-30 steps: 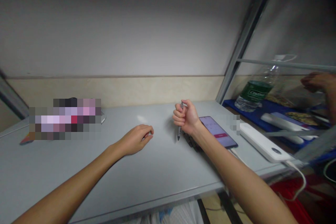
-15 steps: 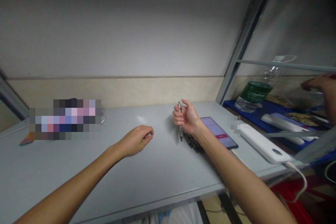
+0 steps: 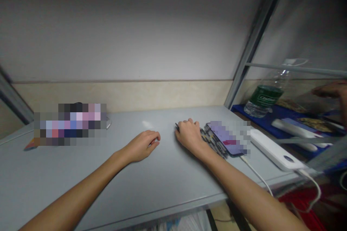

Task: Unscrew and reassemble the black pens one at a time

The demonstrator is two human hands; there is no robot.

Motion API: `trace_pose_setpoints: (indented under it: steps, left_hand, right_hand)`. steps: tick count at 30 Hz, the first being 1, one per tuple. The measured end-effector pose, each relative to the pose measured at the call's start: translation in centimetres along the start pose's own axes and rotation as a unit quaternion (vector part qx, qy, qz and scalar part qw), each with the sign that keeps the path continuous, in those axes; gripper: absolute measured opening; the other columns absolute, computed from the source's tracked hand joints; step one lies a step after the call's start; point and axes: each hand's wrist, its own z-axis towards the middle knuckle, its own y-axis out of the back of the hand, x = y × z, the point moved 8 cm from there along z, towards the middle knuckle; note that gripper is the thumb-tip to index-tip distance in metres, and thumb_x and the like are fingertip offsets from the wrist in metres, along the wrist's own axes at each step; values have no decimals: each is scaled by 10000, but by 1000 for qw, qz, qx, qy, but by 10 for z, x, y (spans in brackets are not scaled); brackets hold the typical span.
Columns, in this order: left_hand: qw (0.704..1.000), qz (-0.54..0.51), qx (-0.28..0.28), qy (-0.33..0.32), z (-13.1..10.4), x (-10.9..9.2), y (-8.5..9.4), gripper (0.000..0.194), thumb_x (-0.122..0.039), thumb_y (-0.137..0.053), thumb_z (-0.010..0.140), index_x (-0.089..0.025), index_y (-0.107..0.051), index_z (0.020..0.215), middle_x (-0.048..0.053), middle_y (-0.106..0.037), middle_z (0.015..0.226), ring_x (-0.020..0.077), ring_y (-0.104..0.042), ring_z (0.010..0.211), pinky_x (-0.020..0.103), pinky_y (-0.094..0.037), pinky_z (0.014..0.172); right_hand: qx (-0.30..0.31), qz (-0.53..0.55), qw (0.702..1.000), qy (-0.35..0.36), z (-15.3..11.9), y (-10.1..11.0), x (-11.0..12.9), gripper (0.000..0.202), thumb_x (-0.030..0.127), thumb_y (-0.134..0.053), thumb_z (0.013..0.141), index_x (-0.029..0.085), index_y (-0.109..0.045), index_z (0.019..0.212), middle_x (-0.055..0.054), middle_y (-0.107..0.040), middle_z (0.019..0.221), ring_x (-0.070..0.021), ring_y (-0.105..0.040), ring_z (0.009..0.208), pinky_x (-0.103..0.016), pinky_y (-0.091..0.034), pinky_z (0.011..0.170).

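Observation:
Palm down on the grey desk (image 3: 130,195), my right hand (image 3: 189,134) is closed around a pen, whose dark end (image 3: 177,126) sticks out at the left of the fingers. Most of the pen is hidden under the hand. Just right of that hand lies a row of several slim dark pens (image 3: 214,142), blurred and partly covered by my wrist. Beside them a phone (image 3: 227,140) lies face up, its screen lit. My left hand (image 3: 143,145) rests on the desk to the left, its fingers loosely curled in, with nothing visible in them.
A white power strip (image 3: 273,149) with a white cable (image 3: 257,173) nearby lies at the right. Beyond the metal frame are a water bottle (image 3: 267,95) and another person's hand (image 3: 329,90). Pixelated items (image 3: 73,121) sit at the far left, before the wall (image 3: 162,95).
My right hand has turned from palm up, pen upright in the fist, to palm down, lower on the desk. More of the pen row shows. My left hand stays where it was.

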Motion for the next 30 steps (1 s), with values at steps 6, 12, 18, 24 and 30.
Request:
trace_pose_setpoints:
  steps: [6,12,18,24,30]
  left_hand:
    - [1000,-1,1,-1,-1,1,0,155,-266,-411,877,-196,-549,877,22,-551,735,167,-514,727,285,-393,702]
    - [1000,2,4,2,0,0,0,158,-272,-409,883,-199,-549,876,15,-542,715,167,-514,722,280,-386,693]
    - [1000,1,6,6,0,1,0,145,-270,-421,880,-201,-548,888,11,-539,715,165,-510,722,276,-379,689]
    - [1000,0,11,6,0,1,-1,143,-266,-420,882,-199,-545,900,12,-537,726,163,-507,726,277,-378,694]
    - [1000,2,14,8,0,0,-1,134,-255,-419,879,-198,-540,892,8,-531,730,163,-505,740,275,-375,701]
  right_hand:
    - [-13,-74,995,-60,-11,13,-20,318,332,-509,811,128,-626,1025,-214,-512,1124,-339,-393,1064,-508,-337,795]
    - [29,-34,994,-98,-35,0,-47,568,625,-459,788,246,-503,1209,-172,-458,1175,-370,-375,1093,-550,-378,756]
    - [44,-24,995,-89,-41,-7,-48,532,605,-384,833,287,-441,1256,-160,-447,1184,-374,-384,1100,-559,-391,742]
    - [39,-23,995,-93,-39,-4,-51,596,655,-400,794,285,-444,1258,-163,-433,1199,-384,-374,1111,-574,-391,741]
    - [81,-10,993,-90,-35,-8,-59,766,758,-434,692,303,-408,1307,-158,-426,1208,-399,-369,1118,-603,-380,754]
